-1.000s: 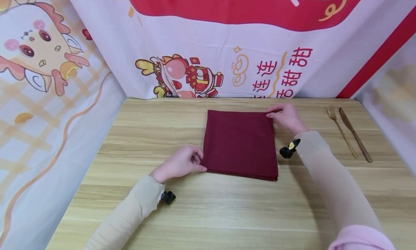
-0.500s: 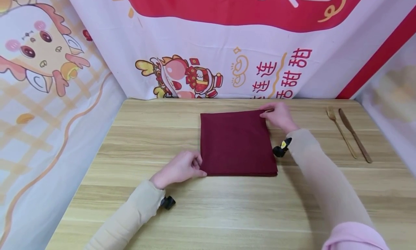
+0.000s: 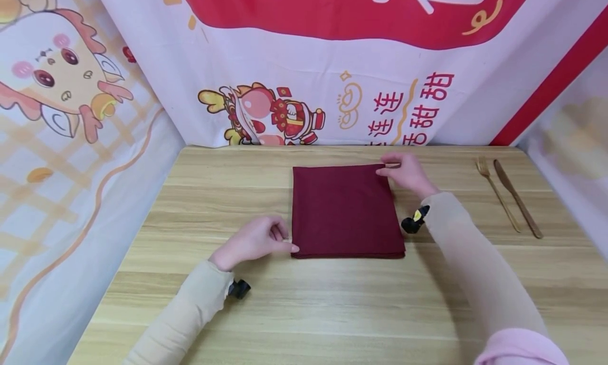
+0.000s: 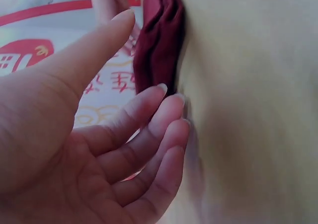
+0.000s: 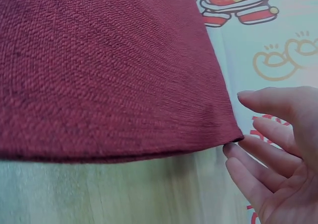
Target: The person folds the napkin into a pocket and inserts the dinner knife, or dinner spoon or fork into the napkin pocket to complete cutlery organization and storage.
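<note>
A dark red cloth napkin (image 3: 344,212), folded into a layered square, lies flat on the wooden table. My left hand (image 3: 254,241) is at its near left corner. In the left wrist view the thumb (image 4: 107,42) stands apart from the bent fingers (image 4: 164,119), whose tips are by the napkin's layered edge (image 4: 159,45); nothing is pinched. At the far right corner is my right hand (image 3: 404,172). The right wrist view shows its fingers (image 5: 268,159) spread, some tips at the napkin corner (image 5: 233,132), with no pinch on it.
A gold fork (image 3: 496,191) and a gold knife (image 3: 518,199) lie side by side at the right of the table (image 3: 332,312). A printed white and red cloth (image 3: 266,54) hangs along the back edge, and another printed cloth (image 3: 90,159) hangs on the left.
The napkin has shifted left and been squared to the table. Both hands moved with it; now the fingers have loosened at the corners, and the left hand has drawn slightly left.
</note>
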### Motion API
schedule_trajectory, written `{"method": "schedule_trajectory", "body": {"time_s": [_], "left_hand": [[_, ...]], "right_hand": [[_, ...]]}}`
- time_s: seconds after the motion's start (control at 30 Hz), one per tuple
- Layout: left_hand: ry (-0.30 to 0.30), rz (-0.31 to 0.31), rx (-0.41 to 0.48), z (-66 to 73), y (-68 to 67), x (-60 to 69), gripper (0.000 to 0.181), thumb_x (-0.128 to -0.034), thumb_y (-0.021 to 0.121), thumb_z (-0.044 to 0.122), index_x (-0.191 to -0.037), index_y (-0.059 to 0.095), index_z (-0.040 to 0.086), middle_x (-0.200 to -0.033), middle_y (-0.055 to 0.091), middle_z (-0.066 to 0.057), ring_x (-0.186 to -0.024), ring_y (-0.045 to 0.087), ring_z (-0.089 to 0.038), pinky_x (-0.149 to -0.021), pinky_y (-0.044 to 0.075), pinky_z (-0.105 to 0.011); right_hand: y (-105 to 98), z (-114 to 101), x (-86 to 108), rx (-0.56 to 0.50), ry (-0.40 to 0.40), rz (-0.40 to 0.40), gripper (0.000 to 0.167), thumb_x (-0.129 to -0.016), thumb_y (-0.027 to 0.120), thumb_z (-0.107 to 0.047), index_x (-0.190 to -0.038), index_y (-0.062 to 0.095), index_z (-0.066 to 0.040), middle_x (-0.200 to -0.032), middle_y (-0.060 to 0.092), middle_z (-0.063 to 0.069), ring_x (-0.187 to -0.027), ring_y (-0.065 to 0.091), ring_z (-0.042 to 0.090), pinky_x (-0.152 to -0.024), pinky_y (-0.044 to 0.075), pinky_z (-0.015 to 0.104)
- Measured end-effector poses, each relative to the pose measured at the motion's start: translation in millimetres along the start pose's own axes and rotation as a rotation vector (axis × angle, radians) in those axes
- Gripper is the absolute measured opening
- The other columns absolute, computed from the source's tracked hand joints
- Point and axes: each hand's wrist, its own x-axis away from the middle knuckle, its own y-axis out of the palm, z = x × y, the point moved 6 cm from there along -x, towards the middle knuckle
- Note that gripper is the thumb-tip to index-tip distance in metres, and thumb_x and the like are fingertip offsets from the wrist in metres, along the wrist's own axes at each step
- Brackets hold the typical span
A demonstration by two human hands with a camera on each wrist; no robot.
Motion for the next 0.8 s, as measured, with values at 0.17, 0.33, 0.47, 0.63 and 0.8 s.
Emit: {"method": "schedule_trajectory", "body": {"time_s": [0.17, 0.33, 0.47, 0.63, 0.8], "left_hand": [[-0.001, 0.093, 0.002, 3.5, -16.1, -4.5, 0.039, -0.0855, 0.085, 0.034, -0.105, 0.070, 0.003, -0.087, 0.064, 0.001, -0.078, 0.059, -0.016, -0.072, 0.052, -0.034], [-0.001, 0.141, 0.003, 11.0, -20.1, -13.1, 0.037, -0.0893, 0.081, 0.037, -0.108, 0.071, 0.007, -0.091, 0.067, 0.003, -0.082, 0.062, -0.015, -0.075, 0.053, -0.034], [0.012, 0.133, 0.016, 19.9, -14.3, -23.1, 0.038, -0.0903, 0.079, 0.040, -0.112, 0.071, 0.010, -0.098, 0.069, 0.001, -0.088, 0.062, -0.017, -0.079, 0.053, -0.035], [0.076, 0.098, 0.036, 35.1, -2.2, -36.7, 0.042, -0.0910, 0.079, 0.037, -0.119, 0.069, 0.007, -0.111, 0.070, -0.007, -0.099, 0.064, -0.022, -0.087, 0.053, -0.038], [0.118, 0.063, 0.048, 50.8, 10.2, -49.3, 0.047, -0.0908, 0.079, 0.037, -0.126, 0.067, 0.009, -0.119, 0.069, -0.006, -0.107, 0.063, -0.021, -0.092, 0.052, -0.036]], "right_hand": [[-8.5, 0.6, 11.3, -0.026, 0.007, -0.005, 0.052, -0.098, 0.072, -0.024, -0.140, 0.057, 0.001, -0.141, 0.056, 0.020, -0.121, 0.058, 0.035, -0.096, 0.050, 0.048], [-17.4, 2.1, 26.5, 0.004, -0.003, -0.002, 0.055, -0.097, 0.073, -0.027, -0.140, 0.057, 0.003, -0.141, 0.056, 0.021, -0.120, 0.058, 0.037, -0.097, 0.050, 0.049], [-21.8, 4.8, 40.2, 0.016, 0.001, -0.016, 0.056, -0.097, 0.072, -0.028, -0.141, 0.056, 0.003, -0.140, 0.057, 0.022, -0.121, 0.058, 0.037, -0.098, 0.049, 0.047], [-24.4, 8.1, 57.3, 0.017, -0.005, -0.035, 0.055, -0.098, 0.072, -0.027, -0.139, 0.057, 0.005, -0.135, 0.061, 0.023, -0.119, 0.060, 0.034, -0.095, 0.049, 0.036], [-25.3, 9.8, 75.8, 0.033, -0.018, -0.074, 0.055, -0.097, 0.073, -0.027, -0.139, 0.057, 0.006, -0.133, 0.063, 0.022, -0.118, 0.061, 0.033, -0.091, 0.049, 0.025]]}}
